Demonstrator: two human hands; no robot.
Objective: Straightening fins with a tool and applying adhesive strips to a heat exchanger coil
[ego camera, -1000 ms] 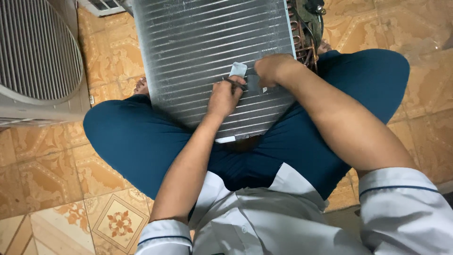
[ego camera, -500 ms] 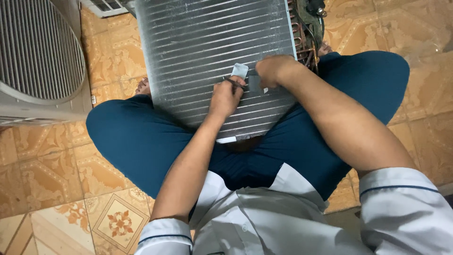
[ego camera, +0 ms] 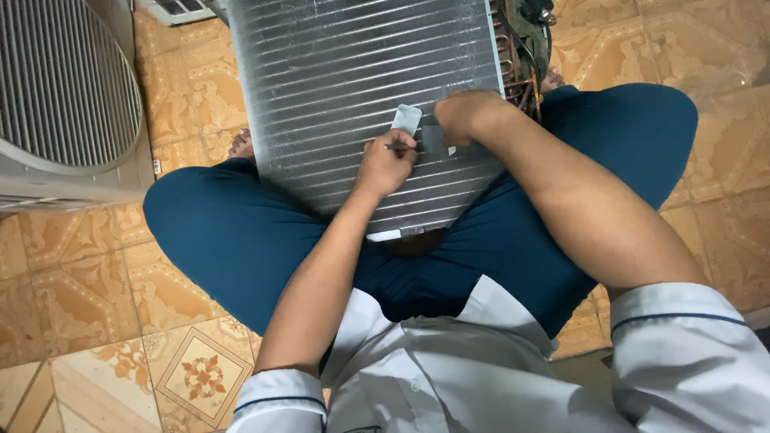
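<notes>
A finned metal coil panel (ego camera: 337, 88) rests tilted against my crossed legs in dark blue trousers. My left hand (ego camera: 387, 164) lies on the fins, its fingers pinched on a thin dark tool whose tip shows by the thumb. Just right of it, my right hand (ego camera: 469, 115) is curled over a small grey flat piece (ego camera: 433, 138) pressed to the fins. A pale grey rectangular piece (ego camera: 407, 119) stands up between the two hands. Which hand holds that piece I cannot tell.
An outdoor unit with a round fan grille (ego camera: 60, 88) stands at the left. Copper tubing and wires (ego camera: 523, 44) sit at the coil's right end. A bare foot (ego camera: 241, 144) shows by the coil's left edge. Patterned orange floor tiles (ego camera: 96, 321) surround me.
Both hands stay at the same spot on the fins. The left hand has shifted slightly with its tool; the pale piece still stands between the hands.
</notes>
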